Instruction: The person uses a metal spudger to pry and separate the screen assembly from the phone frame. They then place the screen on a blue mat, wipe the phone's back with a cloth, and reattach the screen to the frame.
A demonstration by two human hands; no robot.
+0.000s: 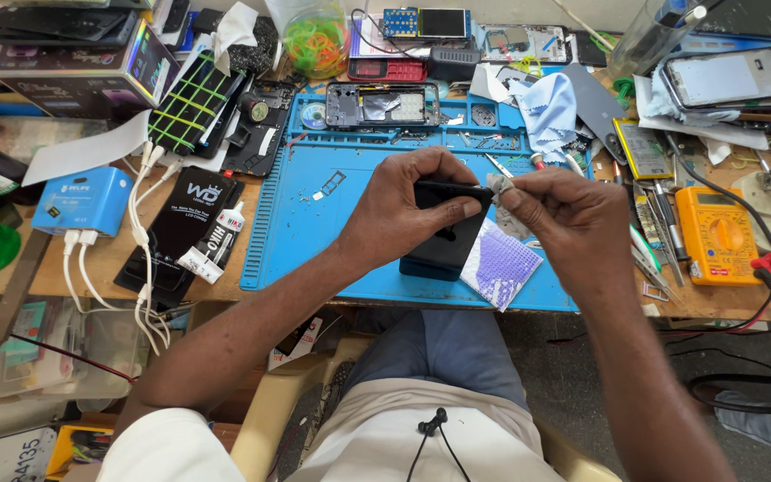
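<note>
My left hand grips a black phone, holding it tilted on edge above the blue work mat. My right hand pinches a small grey wipe against the phone's upper edge. A purple-patterned cloth lies on the mat just under the phone. A dismantled phone frame rests at the mat's far edge.
A yellow multimeter sits at right beside tweezers. A blue charger box with white cables lies at left, next to a black packet and a glue tube. Phones, boxes and clutter crowd the desk's back.
</note>
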